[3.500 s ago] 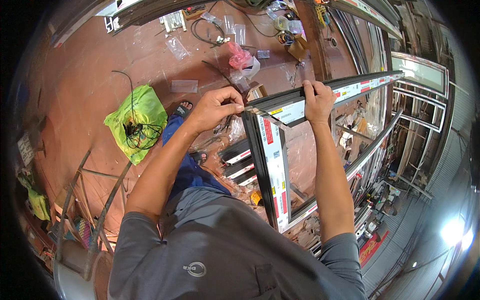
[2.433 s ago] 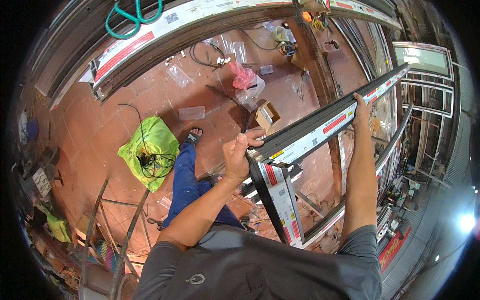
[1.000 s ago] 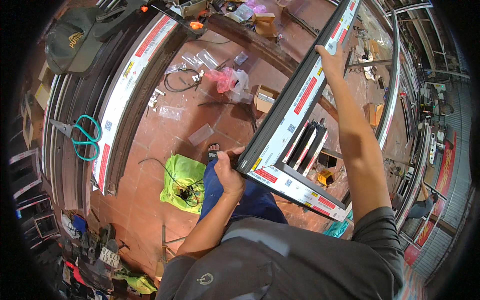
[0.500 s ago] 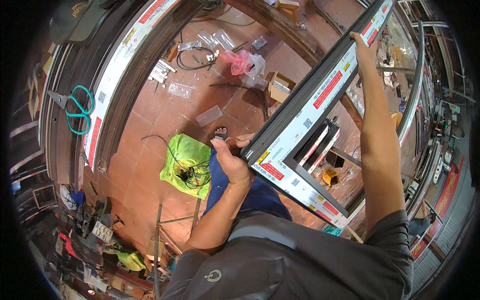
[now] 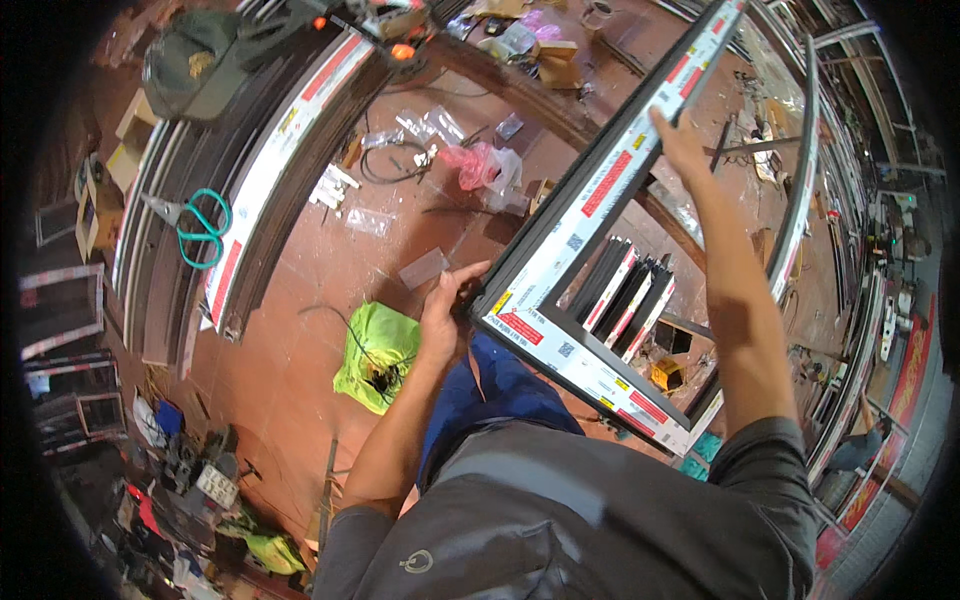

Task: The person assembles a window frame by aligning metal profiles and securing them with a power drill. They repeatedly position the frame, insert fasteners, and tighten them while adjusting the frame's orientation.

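Note:
In both hands I hold a dark frame (image 5: 608, 187), shaped like a window frame, whose face is covered in white film with red and yellow labels. My right hand (image 5: 682, 148) is closed over its long side, toward the far end, with the fingers partly hidden behind the profile. At the near left corner my left hand (image 5: 442, 310) grips the outer edge, thumb and fingers pressed against it. The frame is tilted, its long side running from my waist up to the far right.
Long profiles (image 5: 262, 150) are stacked at left, with green-handled scissors (image 5: 205, 235) and a dark cap (image 5: 190, 65) on them. A yellow-green bag (image 5: 375, 350) sits on the tiled floor. Beyond are a pink bag (image 5: 470, 165) and plastic packets. Cut profiles (image 5: 625, 290) show through the frame.
The frame appears lower and further left in view, held throughout. My left hand has shifted its grip at the corner, the thumb no longer raised. The whole view has also turned slightly.

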`<state>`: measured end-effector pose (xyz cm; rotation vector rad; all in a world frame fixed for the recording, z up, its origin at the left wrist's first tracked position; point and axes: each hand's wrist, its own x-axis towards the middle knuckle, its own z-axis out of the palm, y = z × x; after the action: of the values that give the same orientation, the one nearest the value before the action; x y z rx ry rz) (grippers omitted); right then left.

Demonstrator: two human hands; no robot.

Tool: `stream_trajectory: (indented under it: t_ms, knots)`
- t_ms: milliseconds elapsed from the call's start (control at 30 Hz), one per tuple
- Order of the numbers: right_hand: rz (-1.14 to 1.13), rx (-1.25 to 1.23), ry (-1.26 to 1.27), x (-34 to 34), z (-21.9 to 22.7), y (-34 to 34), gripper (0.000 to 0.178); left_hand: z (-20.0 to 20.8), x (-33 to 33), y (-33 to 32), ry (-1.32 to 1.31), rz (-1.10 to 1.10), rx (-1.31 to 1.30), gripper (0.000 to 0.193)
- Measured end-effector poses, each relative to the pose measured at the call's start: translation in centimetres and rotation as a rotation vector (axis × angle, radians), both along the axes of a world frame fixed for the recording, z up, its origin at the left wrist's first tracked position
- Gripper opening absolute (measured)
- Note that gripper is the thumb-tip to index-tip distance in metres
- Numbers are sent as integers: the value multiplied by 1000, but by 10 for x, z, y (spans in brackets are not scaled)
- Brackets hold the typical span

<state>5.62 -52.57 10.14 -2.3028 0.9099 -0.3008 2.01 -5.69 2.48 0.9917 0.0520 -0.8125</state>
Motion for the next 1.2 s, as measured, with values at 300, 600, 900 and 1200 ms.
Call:
stream_trajectory:
  t_ms: [300,600,900,1200]
  knots:
    - [-657,3,-399,-355,49,151,39,54,39,-9,-455,-645,503,100]
    - [-1833,307,-1075,-638,-57,305,53,79,43,-25,-312,-866,563,53]
    - [-1403,848,-1833,-523,-59,278,82,95,62,-26,-751,-892,614,76]
    - [-1693,905,-1753,-501,-59,257,51,152,-44,-266,-1102,-765,408,56]
